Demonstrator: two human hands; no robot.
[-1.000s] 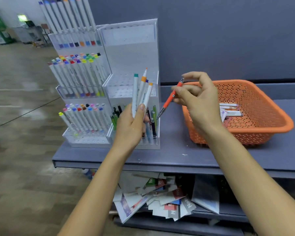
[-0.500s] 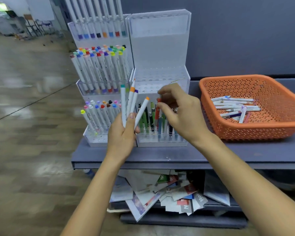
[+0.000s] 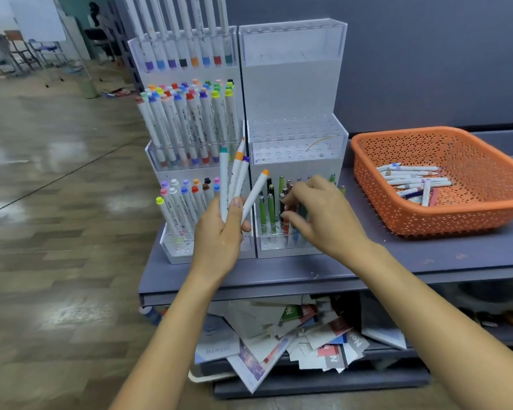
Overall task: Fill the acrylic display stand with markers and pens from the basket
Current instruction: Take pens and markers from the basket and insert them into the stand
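**Nearly upright markers fanned in the left hand**

Left hand (image 3: 219, 235) grips four white markers (image 3: 234, 179) by their lower ends. Their long axes are near vertical, caps up, fanning above the fist before the acrylic display stand (image 3: 293, 84). Right hand (image 3: 323, 214) curls among the lowest-tier pens; whether it pinches the red pen (image 3: 285, 227) is unclear.

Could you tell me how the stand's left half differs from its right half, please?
The left half has markers on all three tiers; the right half has pens on its bottom tier only. The left half's markers are white with coloured caps; the right half's pens are darker, several green. Both are clear acrylic.
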